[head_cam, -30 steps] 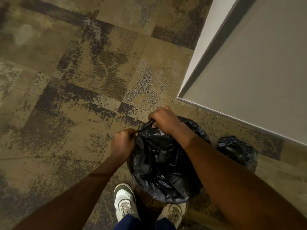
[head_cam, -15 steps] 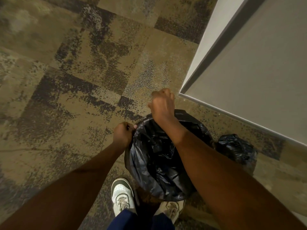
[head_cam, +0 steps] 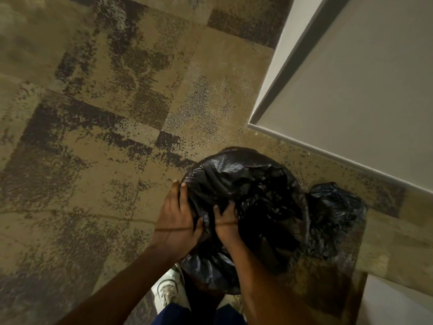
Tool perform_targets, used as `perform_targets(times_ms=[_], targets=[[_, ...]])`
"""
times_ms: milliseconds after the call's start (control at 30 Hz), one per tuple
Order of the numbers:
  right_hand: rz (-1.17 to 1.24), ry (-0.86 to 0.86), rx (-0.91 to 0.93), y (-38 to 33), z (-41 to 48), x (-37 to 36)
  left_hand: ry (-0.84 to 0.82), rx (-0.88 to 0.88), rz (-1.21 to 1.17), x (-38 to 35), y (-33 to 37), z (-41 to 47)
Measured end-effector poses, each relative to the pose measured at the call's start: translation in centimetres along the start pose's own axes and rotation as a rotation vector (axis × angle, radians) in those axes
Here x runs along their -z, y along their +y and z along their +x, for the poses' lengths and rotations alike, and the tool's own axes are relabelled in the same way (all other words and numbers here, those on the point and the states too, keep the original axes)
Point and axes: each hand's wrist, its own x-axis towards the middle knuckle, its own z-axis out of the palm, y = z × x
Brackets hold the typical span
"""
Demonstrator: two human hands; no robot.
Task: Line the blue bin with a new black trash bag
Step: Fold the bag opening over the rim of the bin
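A black trash bag (head_cam: 253, 179) is draped over a round bin on the carpet, hiding the bin's blue body from above. My left hand (head_cam: 175, 216) lies flat on the outside of the bag at its left rim, fingers spread over the plastic. Inside the bag's mouth, near the front left, my right hand (head_cam: 226, 221) presses the crumpled plastic with its fingers curled into the folds. The bin's inside is dark and its bottom is hidden.
A second, bunched black bag (head_cam: 335, 219) lies on the carpet just right of the bin. A grey wall corner with a baseboard (head_cam: 328, 156) runs behind and to the right. My white shoes (head_cam: 167, 292) stand at the bin's near side.
Both hands have let go of the bag's far rim and come toward me. The left now lies on the bag's left side and the right has gone into the mouth.
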Motion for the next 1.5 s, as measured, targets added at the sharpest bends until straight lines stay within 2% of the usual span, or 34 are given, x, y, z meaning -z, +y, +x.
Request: perform_targets(times_ms=[67,133,200,267,367,433,467,533,600,633,700,800,867,933,1067,1133,1233,1300,1400,1500], targets=[[-0.139,-0.071,0.046,-1.1,2.3,-1.1,0.048,-0.015,-0.061,-1.1,-0.9,-0.3],[-0.170,-0.174,0.134,-2.7,3.3,-0.9,0.083,-0.006,-0.190,-1.2,-1.4,-0.3],[-0.067,-0.331,0.084,-3.0,4.7,-0.5,0.079,0.013,-0.295,-1.7,-1.8,-0.3],[-0.030,-0.386,0.002,-3.1,5.4,0.1,0.034,0.034,-0.331,-1.8,-1.9,-0.4],[-0.133,-0.344,0.064,-3.3,4.7,1.2,0.015,0.086,-0.202,-0.9,-1.4,-0.5],[-0.313,-0.325,0.155,-3.6,2.0,2.6,0.061,0.118,-0.068,0.5,-0.3,-0.2],[-0.450,-0.274,0.218,-3.4,0.2,3.6,0.084,0.109,-0.018,1.3,0.5,0.3],[-0.689,0.073,0.432,-2.9,-3.4,6.1,0.106,0.049,0.073,2.8,2.0,1.8],[-0.726,0.476,0.631,-2.4,-5.9,8.9,0.100,-0.045,0.137,3.7,3.1,4.0],[-0.696,0.605,0.648,-2.3,-5.9,10.2,0.099,-0.104,0.158,4.0,3.6,5.3],[-0.708,0.655,0.503,-2.4,-4.5,12.9,0.090,-0.212,0.189,4.1,4.8,7.8],[-0.792,0.585,0.373,-2.7,-1.7,15.7,0.021,-0.284,0.250,3.6,6.0,10.4],[-0.783,0.481,0.347,-2.0,-0.6,16.6,-0.012,-0.277,0.249,3.3,6.0,11.0],[-0.743,0.451,0.379,-1.4,-0.1,17.6,0.000,-0.259,0.230,2.9,5.6,11.4],[-0.535,0.311,0.324,-1.3,0.1,18.9,-0.004,-0.166,0.145,2.7,5.5,12.1],[-0.494,0.347,0.333,-1.3,-0.9,18.8,0.009,-0.134,0.185,2.9,5.6,11.6],[-0.608,0.528,0.365,-0.6,-3.5,17.9,0.064,-0.093,0.254,3.4,5.2,9.1],[-0.644,0.569,0.337,1.0,-5.5,16.9,0.075,-0.115,0.272,2.9,4.4,6.0],[-0.717,0.537,0.313,4.4,-8.9,14.5,0.045,-0.204,0.300,1.0,3.1,0.0],[-0.806,0.419,0.266,7.1,-10.8,12.5,-0.100,-0.210,0.316,-0.8,2.0,-4.1]])
